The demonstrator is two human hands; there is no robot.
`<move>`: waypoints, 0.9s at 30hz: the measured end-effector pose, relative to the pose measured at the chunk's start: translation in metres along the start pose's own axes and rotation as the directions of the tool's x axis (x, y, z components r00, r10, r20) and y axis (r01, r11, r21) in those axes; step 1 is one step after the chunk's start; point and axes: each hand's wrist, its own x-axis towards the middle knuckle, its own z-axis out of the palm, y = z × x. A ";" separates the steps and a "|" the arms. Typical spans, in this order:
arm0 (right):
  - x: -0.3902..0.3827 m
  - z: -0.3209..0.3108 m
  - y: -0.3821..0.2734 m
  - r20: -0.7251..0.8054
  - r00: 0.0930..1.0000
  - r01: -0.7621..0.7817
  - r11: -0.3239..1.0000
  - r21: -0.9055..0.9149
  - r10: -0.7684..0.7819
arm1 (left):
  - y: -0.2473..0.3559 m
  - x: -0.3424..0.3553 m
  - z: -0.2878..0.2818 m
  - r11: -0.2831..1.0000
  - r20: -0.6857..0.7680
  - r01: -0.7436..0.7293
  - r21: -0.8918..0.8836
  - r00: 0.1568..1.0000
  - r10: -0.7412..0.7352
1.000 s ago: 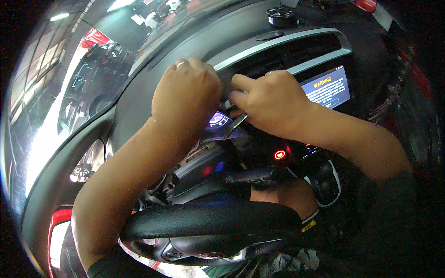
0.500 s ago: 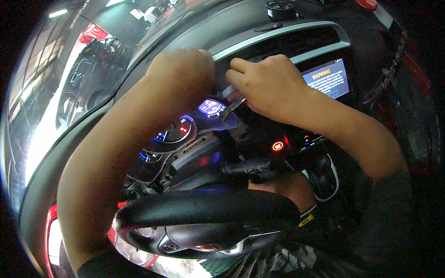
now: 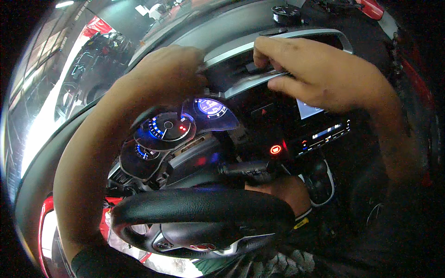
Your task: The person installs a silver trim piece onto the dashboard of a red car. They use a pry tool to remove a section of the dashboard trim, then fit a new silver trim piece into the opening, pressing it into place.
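My left hand (image 3: 178,72) is bent over the left end of the silver-edged dash trim panel (image 3: 250,44). Its fingertips are blurred and hidden, so a hold cannot be made out. Above the middle of the same panel, my right hand (image 3: 306,69) has its thumb and curled forefinger apart, with the panel's lower silver strip showing between them. I cannot tell whether it touches the strip. Below my left hand the lit instrument cluster (image 3: 169,127) sits uncovered on the dash. My right hand partly covers a lit screen (image 3: 309,110).
The black steering wheel (image 3: 199,208) stands close in front of me, with a stalk (image 3: 245,167) behind it. A round black object (image 3: 286,15) rests on top of the dash. Climate controls (image 3: 327,136) and a glowing red button (image 3: 275,149) lie below the screen.
My right hand has moved up and its thumb has parted from the fingers; the thin flat piece below it no longer shows. My left hand has shifted left, uncovering more of the instrument cluster.
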 end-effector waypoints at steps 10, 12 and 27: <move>0.041 0.027 0.009 -0.014 0.955 0.215 0.719 -0.661 -0.298 | -0.020 0.013 0.010 0.986 -0.120 -0.001 -0.166 0.993 -0.020; 0.041 0.030 0.006 0.004 0.967 0.189 0.709 -0.680 -0.255 | -0.016 0.012 0.012 0.984 -0.135 0.038 -0.176 0.989 -0.062; 0.050 0.052 0.018 -0.067 0.873 0.280 0.609 -0.742 -0.484 | 0.009 0.004 0.023 0.991 -0.233 0.087 0.098 0.971 -0.062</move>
